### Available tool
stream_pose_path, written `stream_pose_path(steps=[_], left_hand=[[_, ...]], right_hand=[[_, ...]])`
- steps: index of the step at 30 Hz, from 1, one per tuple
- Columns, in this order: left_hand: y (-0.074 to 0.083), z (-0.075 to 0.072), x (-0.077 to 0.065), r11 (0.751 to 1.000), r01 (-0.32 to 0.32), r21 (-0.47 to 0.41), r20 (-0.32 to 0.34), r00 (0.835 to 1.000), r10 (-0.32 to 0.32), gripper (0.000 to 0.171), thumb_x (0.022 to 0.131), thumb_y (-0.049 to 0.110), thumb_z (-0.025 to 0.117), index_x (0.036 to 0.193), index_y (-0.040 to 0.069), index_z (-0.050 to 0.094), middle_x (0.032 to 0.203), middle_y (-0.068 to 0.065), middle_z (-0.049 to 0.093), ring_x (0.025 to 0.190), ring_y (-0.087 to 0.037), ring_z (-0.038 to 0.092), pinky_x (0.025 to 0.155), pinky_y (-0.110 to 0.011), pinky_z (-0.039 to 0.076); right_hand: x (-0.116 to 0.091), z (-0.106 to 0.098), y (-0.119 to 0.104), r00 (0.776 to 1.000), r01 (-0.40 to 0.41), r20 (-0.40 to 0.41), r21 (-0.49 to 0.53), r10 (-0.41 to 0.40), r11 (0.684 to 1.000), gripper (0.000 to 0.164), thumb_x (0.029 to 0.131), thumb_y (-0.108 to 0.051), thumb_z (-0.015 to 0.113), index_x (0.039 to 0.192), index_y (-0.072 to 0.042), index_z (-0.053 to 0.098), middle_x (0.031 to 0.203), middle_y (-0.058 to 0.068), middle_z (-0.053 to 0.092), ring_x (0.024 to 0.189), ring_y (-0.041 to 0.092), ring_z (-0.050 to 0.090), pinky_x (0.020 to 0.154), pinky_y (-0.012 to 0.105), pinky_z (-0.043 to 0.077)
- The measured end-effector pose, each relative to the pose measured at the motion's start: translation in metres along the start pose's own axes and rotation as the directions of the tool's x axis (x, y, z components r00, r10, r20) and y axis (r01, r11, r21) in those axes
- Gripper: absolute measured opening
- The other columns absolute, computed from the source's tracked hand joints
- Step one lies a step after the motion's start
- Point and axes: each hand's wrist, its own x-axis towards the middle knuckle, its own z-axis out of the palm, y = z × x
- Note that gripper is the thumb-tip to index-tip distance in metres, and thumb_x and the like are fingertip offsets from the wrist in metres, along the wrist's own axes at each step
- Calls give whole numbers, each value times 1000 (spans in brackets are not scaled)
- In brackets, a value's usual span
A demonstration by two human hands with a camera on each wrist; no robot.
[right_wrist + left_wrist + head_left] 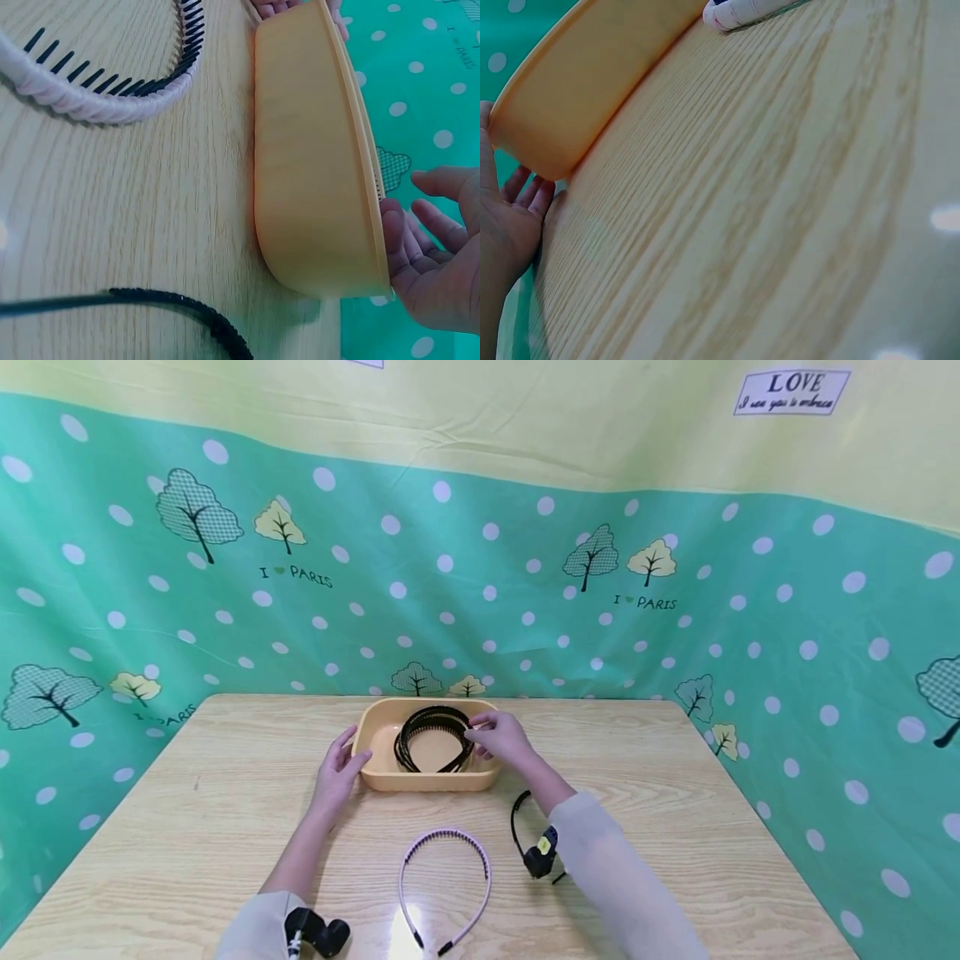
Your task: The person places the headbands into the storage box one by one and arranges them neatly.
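Probably springy, curved black plastic headbands (432, 719), best pinched at one side, are contained in the far oblong peach plastic tray (429, 782); the left grip (337, 773) is relaxed, the right grip (502, 742) unclear.

Your head cam looks from high on the near side of the table (637, 752), facing forward and down, far enough back to get both far corners. Your left wrist cam (328, 937) is way closer, low over the table, tilted, looking past your left hand (340, 772) at the tray (429, 782). Your right wrist cam (537, 862) is just as tight, turned sideways. All three share the tray; head and right wrist both catch the lavender headband (448, 833).
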Motion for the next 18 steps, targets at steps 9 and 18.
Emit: stream_pose_path(steps=[9, 18], left_hand=[[-1, 0, 1, 1000, -8, 0, 6, 1000, 8, 61, 94, 25, 56, 148, 18, 27, 146, -18, 37, 111, -3, 44, 84, -2, 42], [-2, 1, 1, 999, -33, -17, 0, 999, 33, 60, 94, 21, 57, 147, 15, 28, 145, -20, 38, 106, 3, 46, 84, -3, 43]], right_hand=[[-2, -11, 3, 1000, 10, -25, -29, -10, 1000, 32, 86, -17, 67, 114, -4, 62, 92, 11, 65, 82, 34, 65, 66, 38, 57], [-3, -26, 9, 999, 23, -25, -41, -24, 999, 33, 84, -19, 69, 114, -4, 63, 92, 10, 66, 77, 30, 65, 60, 30, 55]])
